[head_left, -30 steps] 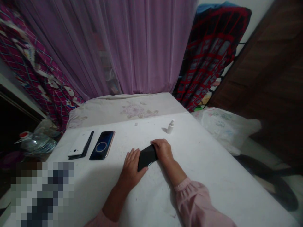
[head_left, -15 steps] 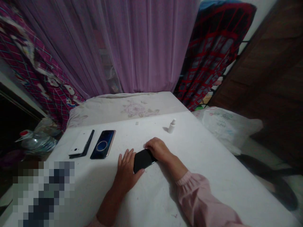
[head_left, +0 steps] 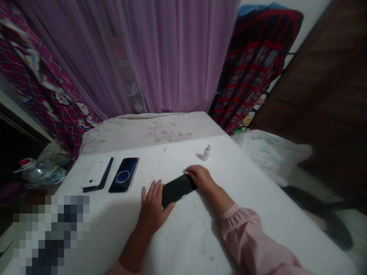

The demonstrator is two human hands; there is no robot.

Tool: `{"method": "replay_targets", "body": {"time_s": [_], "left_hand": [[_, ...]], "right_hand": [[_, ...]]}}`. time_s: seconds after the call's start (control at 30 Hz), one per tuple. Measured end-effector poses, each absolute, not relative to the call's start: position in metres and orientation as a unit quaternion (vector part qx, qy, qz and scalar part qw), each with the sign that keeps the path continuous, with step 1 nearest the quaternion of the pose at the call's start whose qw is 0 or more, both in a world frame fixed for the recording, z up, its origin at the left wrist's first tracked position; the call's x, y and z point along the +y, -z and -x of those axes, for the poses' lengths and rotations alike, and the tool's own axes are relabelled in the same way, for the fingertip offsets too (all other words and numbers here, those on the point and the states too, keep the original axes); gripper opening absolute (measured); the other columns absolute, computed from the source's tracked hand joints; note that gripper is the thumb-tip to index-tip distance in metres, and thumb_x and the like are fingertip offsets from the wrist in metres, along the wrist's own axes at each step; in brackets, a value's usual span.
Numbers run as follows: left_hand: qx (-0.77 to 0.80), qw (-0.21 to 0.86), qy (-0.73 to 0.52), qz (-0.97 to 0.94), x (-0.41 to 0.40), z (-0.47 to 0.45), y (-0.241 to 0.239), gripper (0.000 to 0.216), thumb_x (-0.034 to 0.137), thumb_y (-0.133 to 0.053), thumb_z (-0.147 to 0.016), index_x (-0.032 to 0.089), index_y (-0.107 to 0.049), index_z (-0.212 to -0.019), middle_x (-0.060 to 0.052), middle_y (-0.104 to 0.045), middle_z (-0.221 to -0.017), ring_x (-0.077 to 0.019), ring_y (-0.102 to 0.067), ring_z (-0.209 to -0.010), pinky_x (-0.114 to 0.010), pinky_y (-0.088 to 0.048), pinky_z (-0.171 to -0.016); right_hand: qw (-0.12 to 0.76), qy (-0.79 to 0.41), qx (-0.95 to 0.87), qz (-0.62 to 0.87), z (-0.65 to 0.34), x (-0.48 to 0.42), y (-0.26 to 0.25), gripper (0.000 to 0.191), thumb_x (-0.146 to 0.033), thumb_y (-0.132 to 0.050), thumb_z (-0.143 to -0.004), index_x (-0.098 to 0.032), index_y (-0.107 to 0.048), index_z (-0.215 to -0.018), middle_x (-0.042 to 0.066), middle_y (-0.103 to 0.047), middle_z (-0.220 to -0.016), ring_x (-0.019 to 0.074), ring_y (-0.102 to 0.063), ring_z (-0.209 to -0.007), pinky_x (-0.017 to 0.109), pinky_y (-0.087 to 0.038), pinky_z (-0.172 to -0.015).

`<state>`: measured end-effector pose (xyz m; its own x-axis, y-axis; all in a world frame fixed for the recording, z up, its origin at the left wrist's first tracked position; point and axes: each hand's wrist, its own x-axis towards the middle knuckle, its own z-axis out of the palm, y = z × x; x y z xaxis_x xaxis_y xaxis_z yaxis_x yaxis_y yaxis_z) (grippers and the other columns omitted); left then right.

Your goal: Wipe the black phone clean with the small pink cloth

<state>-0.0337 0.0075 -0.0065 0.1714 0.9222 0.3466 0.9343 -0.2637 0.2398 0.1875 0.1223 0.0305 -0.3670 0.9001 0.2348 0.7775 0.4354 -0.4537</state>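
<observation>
A black smartphone (head_left: 178, 190) lies flat on the white-covered table, its dark face up. My left hand (head_left: 153, 206) steadies its left end, fingers spread along the far side and thumb on the near edge. At the phone's far right corner rests my right hand (head_left: 202, 178), fingers curled and pressed together. Whatever those fingers may hold is too small or hidden to make out. Beyond my right hand stands a small white spray bottle (head_left: 206, 152). To the left lie a blue phone with a ring on its back (head_left: 124, 175) and a white phone (head_left: 96, 172) on a dark one.
A tiny pale square (head_left: 164, 149) lies farther back on the white cover (head_left: 183, 244). Floral cloth (head_left: 129, 133) covers the far end, before purple curtains (head_left: 177, 57). A large plastic bottle (head_left: 43, 172) is off the left edge, a plastic bag (head_left: 272, 152) off the right.
My right hand has slid right along the phone to its end, uncovering more of the dark face. My left hand stays at the left end.
</observation>
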Motion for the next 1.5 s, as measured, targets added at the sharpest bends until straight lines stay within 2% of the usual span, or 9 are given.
{"method": "replay_targets", "body": {"time_s": [0.17,0.4,0.53,0.67,0.87,1.0,1.13,1.37,1.5], "left_hand": [[-0.61,0.024,0.215,0.763,0.007,0.03,0.005,0.059,0.044,-0.055,-0.087,0.007,-0.048,-0.133,-0.024,-0.051,-0.141,-0.0398,-0.042,-0.135,-0.068,-0.025,-0.109],[-0.603,0.033,0.226,0.764,0.008,0.032,0.009,0.059,0.044,-0.053,-0.088,0.008,-0.048,-0.134,-0.023,-0.051,-0.141,-0.0386,-0.044,-0.134,-0.066,-0.025,-0.11],[-0.6,0.037,0.22,0.769,0.009,0.032,0.01,0.06,0.044,-0.053,-0.088,0.008,-0.048,-0.136,-0.023,-0.051,-0.142,-0.0383,-0.044,-0.134,-0.065,-0.026,-0.11],[-0.597,0.044,0.216,0.771,0.01,0.032,0.012,0.061,0.045,-0.052,-0.089,0.008,-0.047,-0.137,-0.022,-0.05,-0.142,-0.0375,-0.045,-0.134,-0.063,-0.027,-0.11],[-0.578,0.051,0.22,0.784,0.012,0.037,0.015,0.061,0.045,-0.052,-0.089,0.008,-0.047,-0.137,-0.022,-0.05,-0.143,-0.037,-0.045,-0.134,-0.062,-0.028,-0.11],[-0.576,0.048,0.222,0.785,0.013,0.039,0.018,0.061,0.046,-0.053,-0.088,0.009,-0.048,-0.137,-0.022,-0.051,-0.142,-0.0371,-0.046,-0.133,-0.063,-0.028,-0.11],[-0.573,0.048,0.226,0.787,0.014,0.04,0.019,0.062,0.048,-0.053,-0.088,0.01,-0.048,-0.137,-0.022,-0.051,-0.142,-0.0368,-0.046,-0.134,-0.062,-0.028,-0.11],[-0.569,0.052,0.227,0.789,0.013,0.041,0.017,0.063,0.048,-0.053,-0.089,0.011,-0.046,-0.139,-0.022,-0.051,-0.143,-0.0359,-0.045,-0.134,-0.06,-0.027,-0.112],[-0.569,0.043,0.225,0.79,0.013,0.041,0.017,0.063,0.048,-0.051,-0.089,0.009,-0.045,-0.139,-0.022,-0.05,-0.143,-0.0362,-0.044,-0.135,-0.061,-0.027,-0.111]], "right_hand": [[0.263,-0.094,-0.751,0.598,-0.182,0.091,-0.021,0.021,-0.019,-0.056,-0.089,-0.025,-0.075,-0.095,0.003,-0.077,-0.091,0.0208,-0.07,-0.084,0.028,-0.051,-0.075],[0.285,-0.075,-0.738,0.608,-0.2,0.056,-0.013,0.023,-0.016,-0.054,-0.088,-0.024,-0.075,-0.094,0.005,-0.076,-0.091,0.0209,-0.07,-0.082,0.029,-0.052,-0.074],[0.339,-0.044,-0.756,0.558,-0.194,0.047,-0.007,0.024,-0.012,-0.053,-0.088,-0.02,-0.073,-0.096,0.007,-0.074,-0.092,0.0208,-0.068,-0.083,0.03,-0.053,-0.075],[0.375,-0.05,-0.818,0.434,-0.175,0.035,-0.007,0.023,-0.01,-0.054,-0.089,-0.019,-0.071,-0.101,0.008,-0.073,-0.093,0.0202,-0.065,-0.085,0.03,-0.054,-0.075],[0.348,-0.07,-0.874,0.332,-0.171,0.037,-0.017,0.016,-0.017,-0.054,-0.094,-0.019,-0.069,-0.1,0.008,-0.071,-0.092,0.0188,-0.062,-0.083,0.029,-0.054,-0.072],[0.341,-0.064,-0.866,0.36,-0.201,0.056,-0.018,0.017,-0.018,-0.05,-0.096,-0.019,-0.068,-0.098,0.008,-0.071,-0.091,0.0182,-0.062,-0.083,0.029,-0.054,-0.073],[0.368,-0.056,-0.844,0.386,-0.221,0.065,-0.015,0.016,-0.018,-0.052,-0.096,-0.02,-0.067,-0.098,0.008,-0.071,-0.09,0.0184,-0.064,-0.082,0.03,-0.055,-0.072],[0.363,-0.092,-0.869,0.325,-0.177,0.047,-0.014,0.022,-0.012,-0.055,-0.091,-0.021,-0.071,-0.104,0.009,-0.073,-0.096,0.0182,-0.066,-0.087,0.03,-0.056,-0.076],[0.33,-0.085,-0.85,0.401,-0.177,0.063,-0.012,0.024,-0.01,-0.057,-0.088,-0.022,-0.074,-0.099,0.008,-0.075,-0.094,0.0188,-0.067,-0.084,0.03,-0.055,-0.075]]}}
